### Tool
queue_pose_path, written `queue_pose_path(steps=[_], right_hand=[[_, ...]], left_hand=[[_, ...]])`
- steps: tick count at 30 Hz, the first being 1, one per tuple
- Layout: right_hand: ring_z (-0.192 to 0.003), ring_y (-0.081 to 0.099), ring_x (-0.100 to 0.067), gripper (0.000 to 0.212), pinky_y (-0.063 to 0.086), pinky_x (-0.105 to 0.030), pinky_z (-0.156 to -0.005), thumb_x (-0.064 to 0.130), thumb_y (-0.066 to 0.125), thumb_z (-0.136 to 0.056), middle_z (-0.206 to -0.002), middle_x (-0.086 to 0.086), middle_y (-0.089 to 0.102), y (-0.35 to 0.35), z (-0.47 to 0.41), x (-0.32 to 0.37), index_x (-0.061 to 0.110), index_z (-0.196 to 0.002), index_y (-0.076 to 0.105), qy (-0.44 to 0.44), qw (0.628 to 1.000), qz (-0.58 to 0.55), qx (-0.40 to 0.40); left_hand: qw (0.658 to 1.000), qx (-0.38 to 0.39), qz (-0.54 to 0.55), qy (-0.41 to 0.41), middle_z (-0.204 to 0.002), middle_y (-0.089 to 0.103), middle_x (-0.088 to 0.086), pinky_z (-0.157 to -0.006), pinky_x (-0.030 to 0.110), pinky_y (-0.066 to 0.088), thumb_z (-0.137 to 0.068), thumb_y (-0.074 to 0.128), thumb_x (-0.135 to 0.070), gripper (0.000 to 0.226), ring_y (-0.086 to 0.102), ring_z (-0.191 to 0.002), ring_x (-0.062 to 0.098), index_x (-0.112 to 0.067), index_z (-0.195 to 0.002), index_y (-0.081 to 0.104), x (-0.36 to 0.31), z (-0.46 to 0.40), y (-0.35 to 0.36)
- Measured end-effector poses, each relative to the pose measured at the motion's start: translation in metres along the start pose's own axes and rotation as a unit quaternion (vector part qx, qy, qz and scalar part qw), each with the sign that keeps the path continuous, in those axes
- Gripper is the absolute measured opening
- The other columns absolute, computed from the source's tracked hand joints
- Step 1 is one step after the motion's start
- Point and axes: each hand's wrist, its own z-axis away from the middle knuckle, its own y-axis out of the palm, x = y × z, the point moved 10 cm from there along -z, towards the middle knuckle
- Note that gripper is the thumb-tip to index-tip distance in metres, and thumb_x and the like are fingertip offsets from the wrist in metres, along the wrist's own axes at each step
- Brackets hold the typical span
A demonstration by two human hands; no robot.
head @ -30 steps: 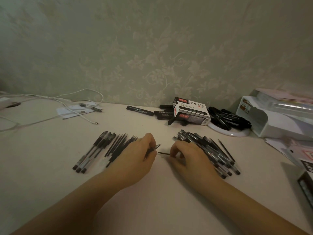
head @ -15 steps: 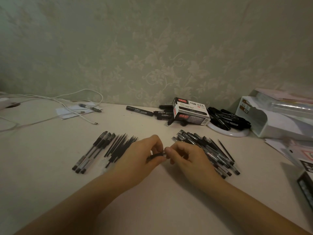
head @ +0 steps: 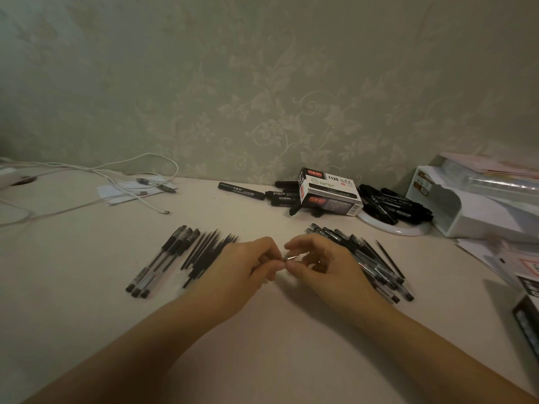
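Silvery pen tip pinched between our left hand and right hand before the marker box; leftward three pens seem done, rightward a pile waits

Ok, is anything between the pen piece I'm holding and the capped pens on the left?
Only the loose refills lie between it and the capped pens. Left hand and right hand both pinch the pen piece; lifting it over should work.
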Motion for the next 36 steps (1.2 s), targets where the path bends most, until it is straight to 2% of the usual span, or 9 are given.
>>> queue_pose_path(steps=[2, 4, 7, 9, 11, 17, 23, 28, 36], right_hand=[[-0.084, 0.066, -0.007, 0.012, 0.052, -0.019, -0.074, 0.042, 0.066, -0.089, -0.095, 0.012, 0.071, -0.0001, 0.0003, -0.0022, 0.035, -0.098, 0.069, 0.012, 1.0, -0.004, -0.005], [-0.078, 0.066, -0.007, 0.025, 0.051, -0.018, -0.072, 0.053, 0.059, -0.088, -0.084, 0.007, 0.072, 0.0005, 0.001, -0.0013, 0.03, -0.089, 0.071, 0.007, 1.0, 0.0, -0.004], [-0.075, 0.065, -0.009, 0.016, 0.052, -0.022, -0.073, 0.04, 0.064, -0.091, -0.078, 0.005, 0.071, 0.0013, 0.0003, -0.0015, 0.027, -0.085, 0.071, 0.004, 1.0, 0.02, -0.001], [-0.079, 0.065, -0.008, 0.004, 0.053, -0.021, -0.072, 0.03, 0.067, -0.091, -0.085, 0.008, 0.071, 0.0021, -0.0004, -0.0019, 0.031, -0.089, 0.07, 0.001, 1.0, 0.02, 0.006], [-0.08, 0.063, -0.006, 0.011, 0.051, -0.018, -0.07, 0.025, 0.069, -0.09, -0.094, 0.013, 0.069, 0.0019, -0.0002, -0.0018, 0.035, -0.093, 0.068, -0.004, 1.0, 0.021, 0.003], [-0.076, 0.064, -0.004, 0.013, 0.051, -0.02, -0.071, 0.039, 0.06, -0.094, -0.084, 0.01, 0.071, 0.003, 0.0005, -0.0009, 0.03, -0.091, 0.069, -0.002, 1.0, 0.026, -0.003], [-0.079, 0.065, -0.006, 0.01, 0.05, -0.016, -0.069, 0.023, 0.068, -0.092, -0.092, 0.014, 0.07, 0.0031, -0.0009, -0.001, 0.033, -0.095, 0.069, -0.007, 1.0, -0.001, 0.004], [-0.076, 0.065, -0.005, 0.011, 0.049, -0.015, -0.069, 0.039, 0.062, -0.093, -0.085, 0.01, 0.071, 0.003, -0.0006, -0.0014, 0.03, -0.091, 0.069, 0.004, 1.0, 0.009, -0.006], [-0.076, 0.065, -0.009, 0.012, 0.049, -0.017, -0.068, 0.018, 0.07, -0.09, -0.087, 0.008, 0.071, -0.0015, -0.0024, -0.0021, 0.03, -0.089, 0.07, 0.003, 0.999, -0.034, -0.019]], left_hand=[[1.0, -0.009, -0.006, 0.004, -0.074, 0.066, -0.01, -0.062, 0.018, 0.05, -0.093, 0.059, -0.026, 0.008, 0.062, -0.07, 0.003, -0.02, -0.094, 0.064, -0.0004, -0.0003, -0.0015], [1.0, -0.011, -0.013, 0.007, -0.074, 0.065, -0.012, -0.064, 0.018, 0.051, -0.092, 0.06, -0.027, 0.007, 0.062, -0.072, 0.002, -0.022, -0.094, 0.064, -0.001, -0.0004, -0.0014], [1.0, -0.009, -0.021, 0.008, -0.073, 0.064, -0.014, -0.063, 0.013, 0.048, -0.092, 0.06, -0.029, 0.006, 0.061, -0.074, -0.001, -0.025, -0.094, 0.064, -0.0014, 0.0, 0.0002], [1.0, -0.012, -0.022, 0.007, -0.074, 0.064, -0.013, -0.065, 0.014, 0.049, -0.092, 0.06, -0.03, 0.006, 0.061, -0.074, -0.001, -0.025, -0.093, 0.063, -0.001, -0.0001, -0.0004], [1.0, -0.016, -0.024, 0.004, -0.075, 0.065, -0.012, -0.066, 0.016, 0.051, -0.092, 0.059, -0.03, 0.007, 0.062, -0.074, 0.0, -0.024, -0.094, 0.063, 0.0001, -0.0001, -0.0016], [0.999, -0.03, -0.026, 0.011, -0.073, 0.065, -0.011, -0.062, 0.015, 0.049, -0.092, 0.06, -0.028, 0.008, 0.062, -0.071, 0.002, -0.021, -0.093, 0.064, -0.0023, 0.0, -0.0044], [0.999, -0.031, -0.023, 0.002, -0.074, 0.065, -0.012, -0.064, 0.013, 0.049, -0.092, 0.06, -0.029, 0.008, 0.062, -0.072, 0.001, -0.022, -0.093, 0.064, 0.0002, 0.0002, -0.0044], [0.999, -0.027, -0.019, 0.003, -0.074, 0.066, -0.01, -0.064, 0.016, 0.051, -0.092, 0.06, -0.028, 0.007, 0.064, -0.072, 0.002, -0.022, -0.093, 0.064, -0.0013, 0.0, -0.0034], [0.999, -0.027, -0.022, -0.007, -0.074, 0.065, -0.012, -0.062, 0.016, 0.051, -0.094, 0.057, -0.03, 0.006, 0.062, -0.072, 0.002, -0.026, -0.095, 0.061, 0.0033, 0.0005, -0.0038]])
